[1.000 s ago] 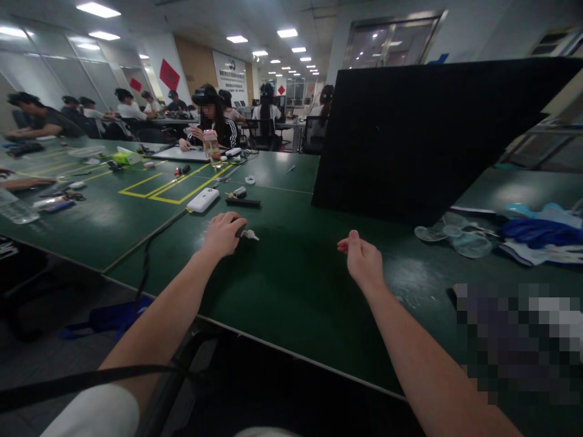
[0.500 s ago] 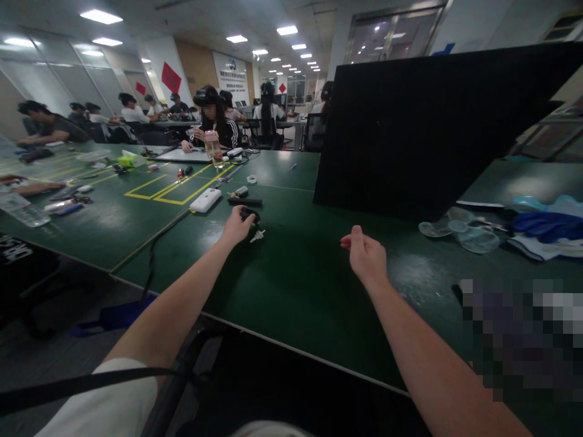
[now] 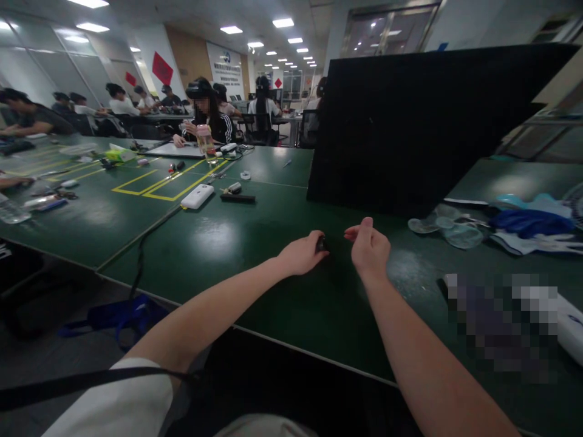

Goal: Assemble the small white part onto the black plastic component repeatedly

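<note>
My left hand rests low over the dark green table, its fingers closed around a small black object that shows only at the fingertips. My right hand hovers just to the right of it, a few centimetres away, fingers loosely curled with thumb and forefinger pinched; I cannot make out anything in them. Both hands lie in front of the big black board.
A white power bank with its cable and a black bar lie at the far left. Clear plastic lids and blue cloth sit at the right. Other people work at the far tables.
My left hand picked the small black piece up near the power bank and carried it right, close to my right hand. The small white part is no longer in sight.
</note>
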